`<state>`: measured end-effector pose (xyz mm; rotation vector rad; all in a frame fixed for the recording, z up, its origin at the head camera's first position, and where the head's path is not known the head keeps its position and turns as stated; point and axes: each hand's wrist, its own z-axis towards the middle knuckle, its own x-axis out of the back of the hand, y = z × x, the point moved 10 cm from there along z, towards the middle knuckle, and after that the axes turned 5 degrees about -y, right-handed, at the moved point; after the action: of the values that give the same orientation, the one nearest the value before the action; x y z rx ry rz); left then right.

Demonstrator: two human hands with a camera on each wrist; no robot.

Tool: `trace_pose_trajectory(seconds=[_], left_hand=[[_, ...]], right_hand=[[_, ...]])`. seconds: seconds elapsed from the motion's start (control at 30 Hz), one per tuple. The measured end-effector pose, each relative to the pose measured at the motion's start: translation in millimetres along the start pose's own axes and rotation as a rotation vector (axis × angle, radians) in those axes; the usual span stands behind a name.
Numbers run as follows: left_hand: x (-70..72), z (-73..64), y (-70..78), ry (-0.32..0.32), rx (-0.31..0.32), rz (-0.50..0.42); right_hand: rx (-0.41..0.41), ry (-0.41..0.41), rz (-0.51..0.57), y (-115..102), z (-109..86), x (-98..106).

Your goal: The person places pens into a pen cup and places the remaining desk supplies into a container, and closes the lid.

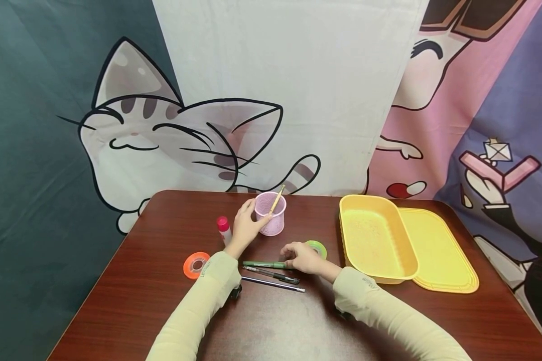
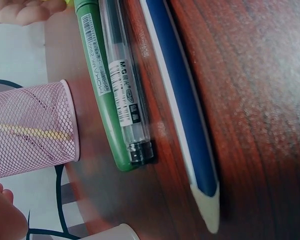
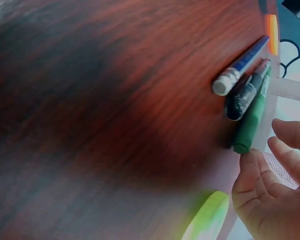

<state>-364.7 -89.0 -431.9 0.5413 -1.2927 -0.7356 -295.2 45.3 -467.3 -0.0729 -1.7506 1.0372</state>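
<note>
My left hand (image 1: 247, 224) holds the side of a pink mesh pen cup (image 1: 273, 224), thumb in front; a thin yellow stick (image 1: 277, 199) leans inside it. In the left wrist view only part of that hand (image 2: 6, 215) shows beside the cup. Fingertips of my right hand (image 3: 270, 195) touch the end of a green marker (image 3: 251, 124), with thumb and fingers apart. Next to the marker lie a black clear-barrelled gel pen (image 2: 124, 92) and a blue-and-white pencil (image 2: 182, 100), roughly parallel. Behind the right hand is a green tape roll (image 1: 317, 247).
A glue stick (image 1: 224, 228) with a red cap stands left of the cup, partly behind the left wrist. An orange tape roll (image 1: 195, 265) lies at the left. On the right, a yellow tray (image 1: 404, 265) partly overlaps its yellow lid (image 1: 447, 255). A patterned curtain hangs behind the table.
</note>
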Motion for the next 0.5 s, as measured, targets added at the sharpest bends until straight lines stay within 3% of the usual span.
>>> trace_pose_trajectory(seconds=[0.5], left_hand=[[0.5,-0.2,0.2,0.018,-0.014,-0.002]], right_hand=[[0.021,0.025,-0.199,5.2,-4.6,-10.1]])
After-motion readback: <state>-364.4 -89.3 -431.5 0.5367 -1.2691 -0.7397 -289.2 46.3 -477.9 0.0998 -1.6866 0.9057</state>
